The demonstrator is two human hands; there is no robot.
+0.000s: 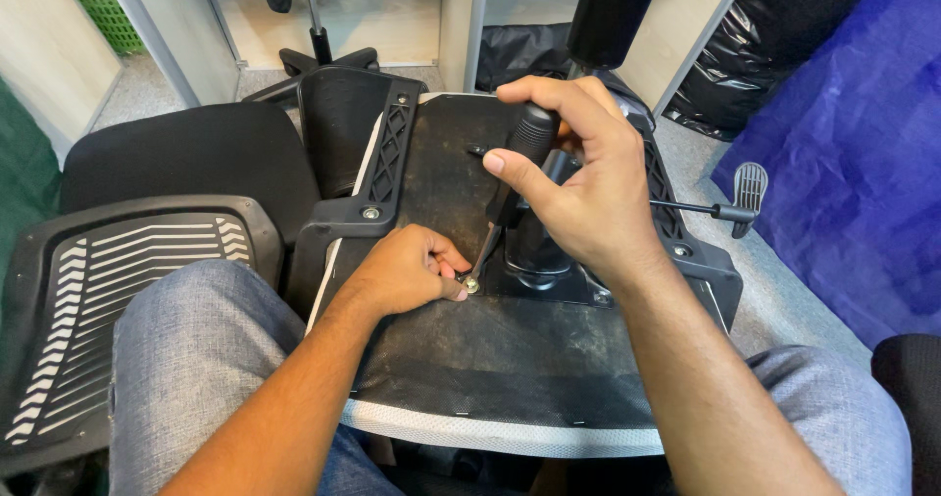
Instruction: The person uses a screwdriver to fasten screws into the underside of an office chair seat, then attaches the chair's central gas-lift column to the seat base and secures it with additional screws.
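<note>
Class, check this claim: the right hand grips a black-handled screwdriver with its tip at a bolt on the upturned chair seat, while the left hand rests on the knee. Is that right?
Not quite. In the head view the left hand is not on the knee: its fingers pinch the bolt on the seat. The rest stands: the right hand grips the black-handled screwdriver, its tip at that bolt.

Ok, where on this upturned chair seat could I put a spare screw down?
Free: the seat underside between your left hand and the white front edge. Crowded: around the screwdriver, right hand and centre mechanism.
</note>
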